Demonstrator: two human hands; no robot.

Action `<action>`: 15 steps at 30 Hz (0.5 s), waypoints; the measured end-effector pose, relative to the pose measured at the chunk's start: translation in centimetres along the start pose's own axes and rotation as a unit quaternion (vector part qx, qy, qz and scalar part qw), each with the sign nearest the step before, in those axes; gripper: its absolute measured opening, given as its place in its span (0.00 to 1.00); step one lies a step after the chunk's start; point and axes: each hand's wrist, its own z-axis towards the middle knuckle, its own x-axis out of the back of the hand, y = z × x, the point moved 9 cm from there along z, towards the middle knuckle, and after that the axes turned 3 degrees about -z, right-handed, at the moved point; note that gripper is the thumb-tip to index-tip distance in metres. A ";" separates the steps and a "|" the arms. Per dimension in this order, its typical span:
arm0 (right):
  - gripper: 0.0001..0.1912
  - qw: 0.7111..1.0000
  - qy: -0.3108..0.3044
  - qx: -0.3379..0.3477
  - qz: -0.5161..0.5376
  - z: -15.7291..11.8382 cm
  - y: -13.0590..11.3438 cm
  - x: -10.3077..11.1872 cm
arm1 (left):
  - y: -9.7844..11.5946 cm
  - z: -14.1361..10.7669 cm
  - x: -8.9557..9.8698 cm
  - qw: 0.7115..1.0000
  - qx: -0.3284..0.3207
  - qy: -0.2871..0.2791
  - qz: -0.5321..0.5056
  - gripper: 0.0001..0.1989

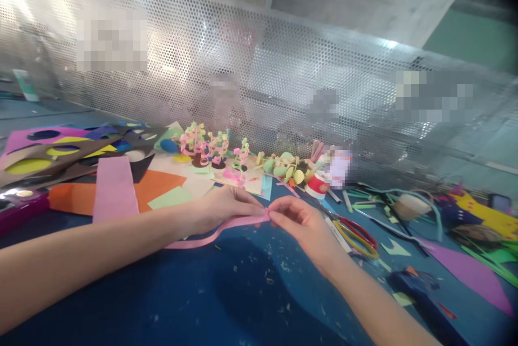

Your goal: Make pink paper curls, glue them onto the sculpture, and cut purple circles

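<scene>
A long, narrow pink strip point(214, 235) is pinched between my two hands above the blue table. My left hand point(226, 208) closes thumb and fingers on it, and the strip's loose length trails down to the left beneath my wrist. At the strip's right end, my right hand point(297, 216) pinches with thumb and forefinger, its fingertips almost touching the left ones. What shape the strip has between the fingertips is too small to tell. Small pink and green curled paper figures point(202, 146) stand just beyond my hands.
Cut coloured sheets point(117, 189) and a magenta object point(24, 208) lie left. Scissors with red and yellow handles point(360, 238), a red-and-white cup point(318, 184), a dark blue tool point(424, 303) and paper scraps are on the right. A perforated metal screen point(259, 65) spans the back.
</scene>
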 end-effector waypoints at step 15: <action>0.05 0.988 0.026 0.101 -0.115 -1.0 -3.2 0.4 | 0.2 0.0 -0.3 0.996 0.004 0.006 -0.088 0.04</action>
